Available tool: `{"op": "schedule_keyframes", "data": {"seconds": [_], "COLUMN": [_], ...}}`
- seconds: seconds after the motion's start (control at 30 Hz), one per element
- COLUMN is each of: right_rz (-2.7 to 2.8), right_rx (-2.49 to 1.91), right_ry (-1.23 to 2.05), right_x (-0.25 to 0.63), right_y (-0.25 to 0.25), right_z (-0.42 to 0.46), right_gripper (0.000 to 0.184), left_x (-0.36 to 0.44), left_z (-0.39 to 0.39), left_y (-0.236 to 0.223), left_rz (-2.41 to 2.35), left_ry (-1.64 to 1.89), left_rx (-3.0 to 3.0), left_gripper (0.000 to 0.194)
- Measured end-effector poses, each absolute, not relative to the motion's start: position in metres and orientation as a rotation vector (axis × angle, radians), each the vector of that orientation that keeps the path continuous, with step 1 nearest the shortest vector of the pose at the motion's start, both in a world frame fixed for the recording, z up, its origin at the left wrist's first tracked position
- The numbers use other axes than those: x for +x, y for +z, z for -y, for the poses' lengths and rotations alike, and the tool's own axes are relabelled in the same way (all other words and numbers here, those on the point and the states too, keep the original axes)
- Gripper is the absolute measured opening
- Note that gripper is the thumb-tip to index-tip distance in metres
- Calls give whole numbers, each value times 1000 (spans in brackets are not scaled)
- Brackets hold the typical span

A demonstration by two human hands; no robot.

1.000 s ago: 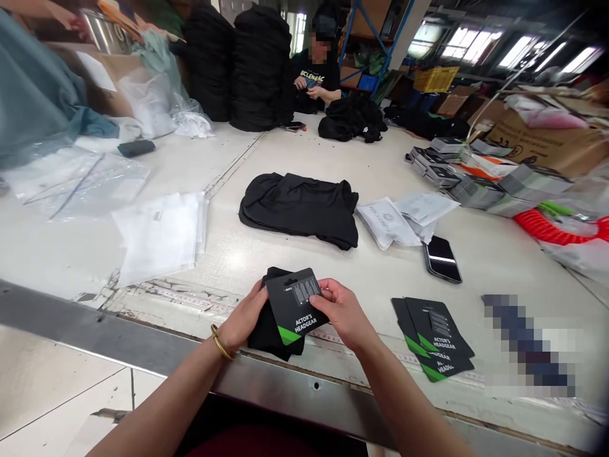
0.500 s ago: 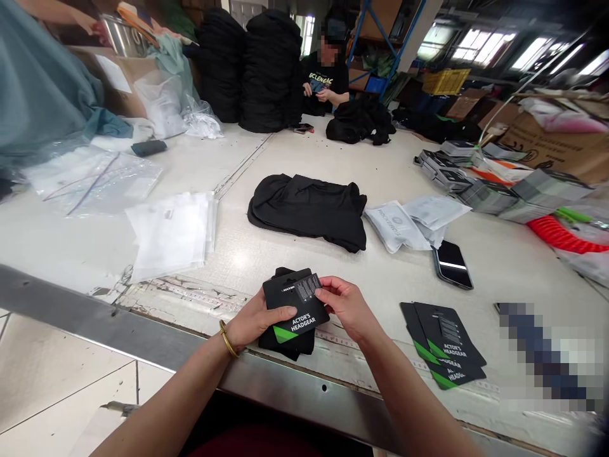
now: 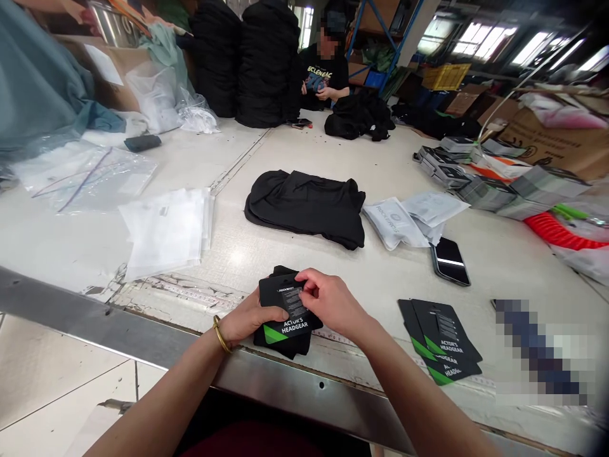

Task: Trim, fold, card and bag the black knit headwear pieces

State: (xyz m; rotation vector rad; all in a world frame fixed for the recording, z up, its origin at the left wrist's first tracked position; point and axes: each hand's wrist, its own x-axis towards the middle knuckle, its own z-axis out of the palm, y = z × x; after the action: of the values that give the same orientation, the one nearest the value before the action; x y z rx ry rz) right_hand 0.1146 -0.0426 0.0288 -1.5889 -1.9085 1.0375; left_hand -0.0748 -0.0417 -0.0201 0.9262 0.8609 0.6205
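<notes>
Near the table's front edge my left hand [image 3: 247, 317] grips a black and green "ACTOR'S HEADGEAR" card [image 3: 278, 335], its thumb across the front. Folded black fabric [image 3: 301, 344] sticks out behind and below the card. A small printed label [image 3: 292, 303] lies over the card's middle, under its brand print. Above the label's right edge, my right hand [image 3: 330, 304] has thumb and forefinger pinched together at it. Further up the table lies a flat pile of black fabric pieces [image 3: 304, 206]. More printed cards [image 3: 440, 336] are fanned out to the right.
White plastic pouches [image 3: 164, 235] lie left, and filled "ROCKBROS" packets [image 3: 394, 222] right, beside a phone [image 3: 451, 261]. Stacks of cards [image 3: 485, 190] stand far right. Tall black fabric piles [image 3: 266, 70] are at the back, near a seated person [image 3: 326, 76].
My right hand has moved left, bringing the label from the card's upper right corner to its middle. The label now sits straighter. My left hand keeps its hold on the card.
</notes>
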Motion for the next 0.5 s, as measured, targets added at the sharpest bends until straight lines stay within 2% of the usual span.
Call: {"op": "schedule_keyframes", "data": {"seconds": [0.07, 0.2, 0.3, 0.37, 0.5], "right_rz": [1925, 1819, 1453, 1131, 763], "right_rx": [-1642, -1686, -1725, -1648, -1204], "right_ry": [916, 876, 826, 1013, 1752], "right_x": [101, 100, 114, 123, 126], "right_y": [26, 16, 4, -3, -7], "right_z": [45, 50, 57, 64, 85], "right_gripper": [28, 27, 39, 51, 59], "left_x": [-76, -72, -68, -70, -73], "left_z": [41, 42, 45, 48, 55], "left_y": [-20, -18, -14, -11, -7], "left_rz": [-842, -821, -853, -819, -717], "left_ry": [638, 684, 709, 711, 681], "left_rx": [914, 896, 841, 758, 588], "left_gripper": [53, 51, 56, 53, 46]}}
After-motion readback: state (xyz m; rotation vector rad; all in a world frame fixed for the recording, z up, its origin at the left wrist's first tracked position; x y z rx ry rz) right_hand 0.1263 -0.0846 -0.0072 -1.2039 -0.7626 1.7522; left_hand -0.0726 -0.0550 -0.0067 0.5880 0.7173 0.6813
